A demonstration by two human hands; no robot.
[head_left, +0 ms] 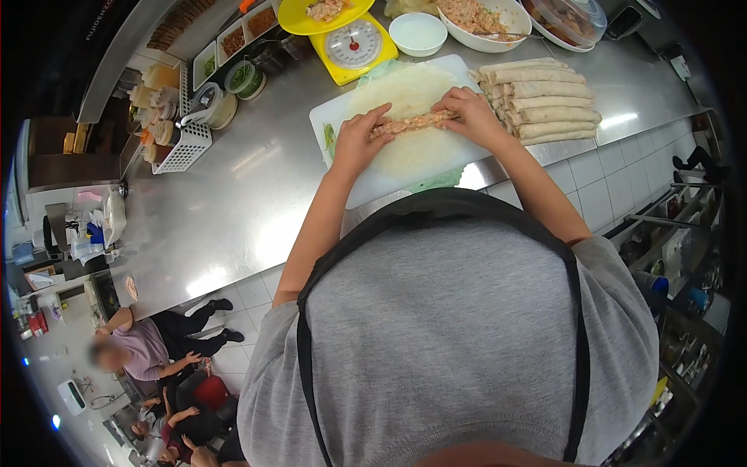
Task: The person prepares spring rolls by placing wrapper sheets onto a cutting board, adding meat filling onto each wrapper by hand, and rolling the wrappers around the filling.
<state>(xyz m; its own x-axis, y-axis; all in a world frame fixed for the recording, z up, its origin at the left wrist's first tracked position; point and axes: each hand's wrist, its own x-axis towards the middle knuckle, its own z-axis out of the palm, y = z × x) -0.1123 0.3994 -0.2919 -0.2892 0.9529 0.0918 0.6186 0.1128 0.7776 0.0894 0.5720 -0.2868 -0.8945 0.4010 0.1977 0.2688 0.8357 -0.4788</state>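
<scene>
Far left, between nine and ten o'clock from the strip of pinkish filling point(412, 124), white lettering point(99, 20) on a dark surface, turned sideways, reading FUJIDENZO, last letter partly uncertain. Between seven and eight, beyond the steel tabletop point(206, 233), a person in a mauve top point(146, 352). At nine, a white lattice basket point(187, 148) of bottles and jars, any labels too small to read. At eleven, a yellow dial scale point(355, 47), markings too fine to make out.

Immediately at nine, the left hand point(359, 140), forearm slanting up from seven, fingers arched on the far side, thumb on the near side, clamped on the filling's left end. Centrally, the filling itself, laid crosswise on a pale wrapper point(412, 152) over a white cutting board point(327, 117). At twelve, a small white bowl point(418, 35). At three, the right hand point(472, 117), forearm slanting up from four, fingers bent, thumb opposite, clamped on the right end. Just beside, also at three, stacked pale rolls point(545, 103).
</scene>
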